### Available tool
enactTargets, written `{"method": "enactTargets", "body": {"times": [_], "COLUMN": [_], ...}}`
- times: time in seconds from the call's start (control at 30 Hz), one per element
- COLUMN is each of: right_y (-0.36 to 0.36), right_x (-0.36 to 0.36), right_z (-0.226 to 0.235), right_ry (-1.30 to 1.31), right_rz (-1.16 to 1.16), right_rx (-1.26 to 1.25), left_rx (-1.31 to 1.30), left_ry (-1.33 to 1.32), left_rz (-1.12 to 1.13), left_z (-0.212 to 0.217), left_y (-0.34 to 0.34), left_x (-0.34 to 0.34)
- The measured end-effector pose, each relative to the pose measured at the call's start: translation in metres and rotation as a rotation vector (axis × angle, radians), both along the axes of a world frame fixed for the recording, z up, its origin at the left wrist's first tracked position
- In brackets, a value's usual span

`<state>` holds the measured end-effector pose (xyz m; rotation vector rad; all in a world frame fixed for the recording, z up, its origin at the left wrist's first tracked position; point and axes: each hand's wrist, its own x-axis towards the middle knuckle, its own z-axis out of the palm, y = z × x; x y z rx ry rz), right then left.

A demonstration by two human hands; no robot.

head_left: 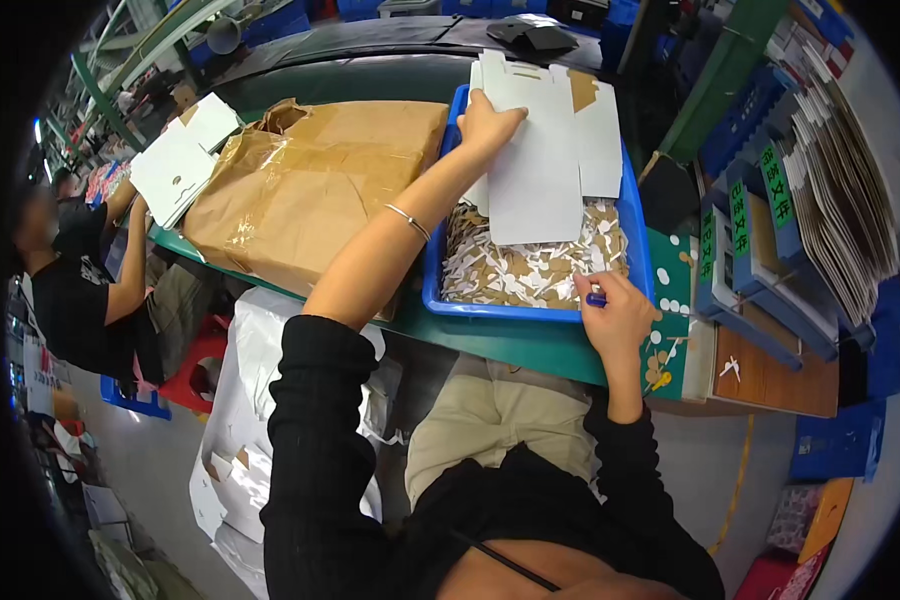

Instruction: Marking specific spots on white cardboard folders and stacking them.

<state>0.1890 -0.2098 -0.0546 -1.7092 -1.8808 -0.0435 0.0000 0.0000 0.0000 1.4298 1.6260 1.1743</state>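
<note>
At upper right-centre, left hand [489, 125] clasps flat white cardboard blanks [536, 195] over blue plastic tray [510, 312]; right hand [616, 315], below, grips blue pen-like tool [596, 299] (tip unclear). Loose white-brown paper scraps [480, 272] might make blanks slip.

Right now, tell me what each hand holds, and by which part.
Left hand: flat white cardboard, upper-left edge. Right hand: slim blue tool, held part unclear.

A green-topped workbench [530, 350] bears a brown, taped paper parcel [335, 185], a blue rectangular plastic tray [510, 311] and scattered white discs [673, 305].
</note>
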Motion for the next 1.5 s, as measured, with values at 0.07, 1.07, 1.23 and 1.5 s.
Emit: {"method": "enactTargets", "body": {"times": [0.07, 1.07, 1.23, 1.5], "right_y": [0.001, 0.017, 0.01, 0.015], "right_x": [-0.001, 0.058, 0.049, 0.054], "right_z": [0.002, 0.055, 0.068, 0.056], "right_ry": [-0.005, 0.958, 1.002, 1.038], "right_rz": [0.018, 0.214, 0.23, 0.225], "right_rx": [0.052, -0.276, -0.216, -0.076], "left_rx": [0.163, 0.36, 0.4, 0.562], "left_ry": [-0.054, -0.485, -0.683, -0.41], "left_rz": [0.03, -0.168, -0.164, -0.193], "left_z": [0.001, -0.04, -0.044, -0.028], "left_y": [-0.011, -0.196, -0.196, -0.196], "left_x": [0.009, 0.001, 0.004, 0.009]}}
